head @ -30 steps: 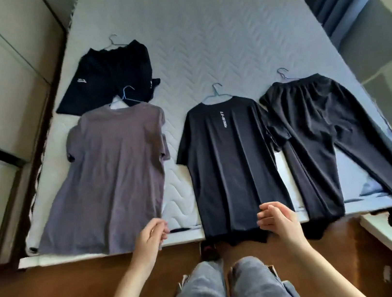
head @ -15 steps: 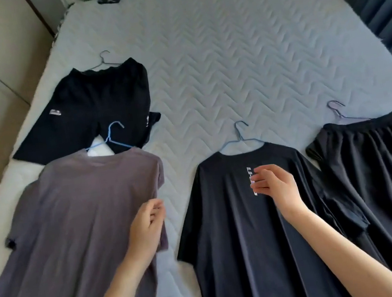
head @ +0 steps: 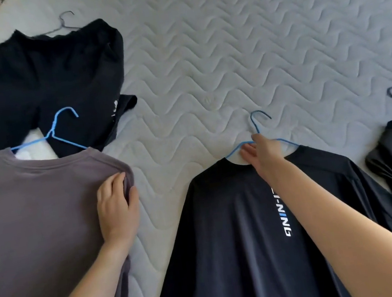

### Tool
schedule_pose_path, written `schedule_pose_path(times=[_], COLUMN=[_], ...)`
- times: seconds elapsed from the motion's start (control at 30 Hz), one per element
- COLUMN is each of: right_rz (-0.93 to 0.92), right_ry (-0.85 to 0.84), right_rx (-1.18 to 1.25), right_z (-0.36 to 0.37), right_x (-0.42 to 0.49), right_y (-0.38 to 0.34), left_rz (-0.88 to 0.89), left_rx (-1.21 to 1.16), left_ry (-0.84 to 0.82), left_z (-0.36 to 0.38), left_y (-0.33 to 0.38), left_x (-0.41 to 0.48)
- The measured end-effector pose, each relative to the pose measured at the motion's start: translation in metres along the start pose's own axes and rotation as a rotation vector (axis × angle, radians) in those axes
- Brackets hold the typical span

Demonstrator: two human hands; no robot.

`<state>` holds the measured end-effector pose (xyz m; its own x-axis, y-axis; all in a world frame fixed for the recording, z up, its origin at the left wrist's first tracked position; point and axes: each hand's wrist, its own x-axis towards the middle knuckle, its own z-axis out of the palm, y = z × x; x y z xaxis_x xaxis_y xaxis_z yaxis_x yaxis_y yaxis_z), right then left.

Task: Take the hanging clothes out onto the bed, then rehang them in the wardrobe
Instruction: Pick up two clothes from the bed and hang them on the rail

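1. Head view: left hand (head: 117, 211), centre left, pinches the grey T-shirt (head: 35, 223) at its shoulder.
2. Centre frame: right hand (head: 262, 156) grasps the blue hanger (head: 259, 118) of the black T-shirt (head: 229, 245).
3. Both shirts lie flat on the bed (head: 226, 54).

Left hand (head: 118, 205) near-left, fingers curled, gripping grey shirt (head: 35, 223). Right arm stretched far; right hand (head: 257, 151) pinches blue hanger (head: 255, 124).
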<state>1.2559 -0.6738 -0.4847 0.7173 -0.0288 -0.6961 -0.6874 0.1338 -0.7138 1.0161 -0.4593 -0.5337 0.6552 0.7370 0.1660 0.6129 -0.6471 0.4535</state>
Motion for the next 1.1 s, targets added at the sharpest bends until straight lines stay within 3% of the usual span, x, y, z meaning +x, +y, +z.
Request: schedule_pose_path(times=[0.1, 0.27, 0.4, 0.53, 0.7, 0.83, 1.1], right_rz=[-0.010, -0.061, -0.130, -0.113, -0.315, -0.442, -0.443], right_ry=[0.025, 0.129, 0.091, 0.035, 0.145, 0.271, 0.411], right_rx=[0.015, 0.151, 0.048, -0.094, -0.353, -0.408, -0.506], right_z=[0.015, 0.034, 0.046, 0.064, 0.071, 0.079, 0.083], right_x=[-0.002, -0.047, -0.078, -0.086, -0.077, -0.063, -0.033], right_y=[-0.006, -0.006, 0.014, 0.051, 0.090, 0.108, 0.133], left_rz=[0.011, -0.053, -0.051, -0.080, -0.176, -0.096, 0.054], left_rx=[-0.002, -0.129, -0.212, -0.263, -0.296, -0.120, 0.363], left_ry=[0.031, -0.098, -0.178, -0.154, -0.084, -0.076, -0.163], left_z=[0.001, -0.012, -0.037, -0.063, -0.084, -0.088, -0.080], left_y=[0.002, 0.001, -0.001, -0.018, -0.069, -0.111, -0.154], left_x=[-0.002, 0.003, 0.017, 0.041, 0.089, 0.136, 0.207])
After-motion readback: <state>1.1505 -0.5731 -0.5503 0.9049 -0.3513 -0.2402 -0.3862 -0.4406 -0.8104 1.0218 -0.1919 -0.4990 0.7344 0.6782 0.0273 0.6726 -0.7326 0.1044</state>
